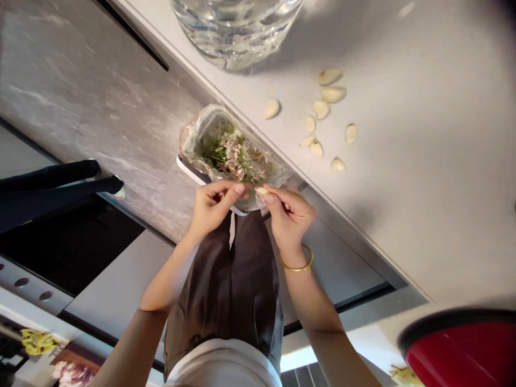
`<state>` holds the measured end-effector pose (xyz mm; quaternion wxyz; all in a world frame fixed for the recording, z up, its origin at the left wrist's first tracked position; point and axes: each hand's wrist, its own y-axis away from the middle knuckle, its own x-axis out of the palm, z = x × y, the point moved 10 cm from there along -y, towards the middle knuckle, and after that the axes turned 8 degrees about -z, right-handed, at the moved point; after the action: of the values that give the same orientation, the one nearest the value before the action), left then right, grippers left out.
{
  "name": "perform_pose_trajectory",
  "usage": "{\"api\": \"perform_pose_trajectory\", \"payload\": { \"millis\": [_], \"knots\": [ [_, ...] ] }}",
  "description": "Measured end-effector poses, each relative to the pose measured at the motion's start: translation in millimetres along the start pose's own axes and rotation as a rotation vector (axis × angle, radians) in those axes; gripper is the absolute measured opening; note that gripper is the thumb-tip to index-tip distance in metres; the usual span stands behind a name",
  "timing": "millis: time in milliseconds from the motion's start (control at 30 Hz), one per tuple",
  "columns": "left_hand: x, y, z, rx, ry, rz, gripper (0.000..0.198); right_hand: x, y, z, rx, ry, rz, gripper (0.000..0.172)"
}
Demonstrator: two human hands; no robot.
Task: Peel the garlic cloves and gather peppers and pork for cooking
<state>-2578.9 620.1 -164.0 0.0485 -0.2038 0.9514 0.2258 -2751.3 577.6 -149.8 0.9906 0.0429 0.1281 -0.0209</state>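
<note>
The right hand pinches a small garlic clove over a bin bag full of scraps, and the left hand has its thumb and finger close together beside it, but I cannot tell if it holds anything.

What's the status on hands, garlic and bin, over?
Right hand pinching garlic clove; left hand beside it. Nine loose cloves on counter. Lined bin below; nothing visibly blocking.

Pale countertop, scattered peeled garlic cloves, cropped glass vessel, possibly a bowl
</note>
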Motion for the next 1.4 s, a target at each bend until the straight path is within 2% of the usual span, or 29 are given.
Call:
{"api": "perform_pose_trajectory", "payload": {
  "millis": [67,167,267,400,500,600,767,867,1000,1133,1233,1300,1400],
  "knots": [
    [7.3,1,-1,-0.002,0.021,0.061,0.042,3,1,10,-0.085,0.053,0.01,0.017],
    [9.5,4,0,0.015,0.002,0.057,0.038,7,3,15,-0.124,0.075,0.027,0.018],
    [7.7,5,3,0.033,-0.03,0.051,0.034,5,3,0,0.011,0.015,-0.001,0.011],
    [-7.2,-1,6,0.092,-0.169,-0.029,0.034,1,3,-30,0.249,-0.188,-0.06,0.017],
    [-12.3,-4,5,0.132,-0.29,-0.069,0.043,5,3,-38,0.302,-0.218,-0.039,0.014],
    [-7.2,-3,7,0.098,-0.266,-0.056,0.038,6,3,-31,0.236,-0.109,-0.013,0.011],
    [9.7,5,12,-0.01,-0.091,0.014,0.033,5,4,-4,-0.004,0.084,0.01,0.014],
    [12.1,7,14,-0.034,-0.018,0.018,0.028,3,7,0,-0.048,0.104,0.015,0.015],
    [2.0,2,17,-0.012,-0.064,-0.034,0.028,0,6,-15,0.086,-0.023,0.011,0.012],
    [-6.1,-2,14,0.048,-0.185,-0.079,0.042,5,7,-28,0.213,-0.136,0.044,0.011],
    [1.0,1,8,0.083,-0.157,-0.041,0.03,10,8,-34,0.265,-0.138,0.073,0.011],
    [8.3,5,3,0.109,-0.124,-0.005,0.03,14,10,-38,0.308,-0.176,0.093,0.013],
    [11.7,10,-4,0.184,-0.135,-0.012,0.024,20,15,-44,0.382,-0.261,0.121,0.017]
  ]
}}
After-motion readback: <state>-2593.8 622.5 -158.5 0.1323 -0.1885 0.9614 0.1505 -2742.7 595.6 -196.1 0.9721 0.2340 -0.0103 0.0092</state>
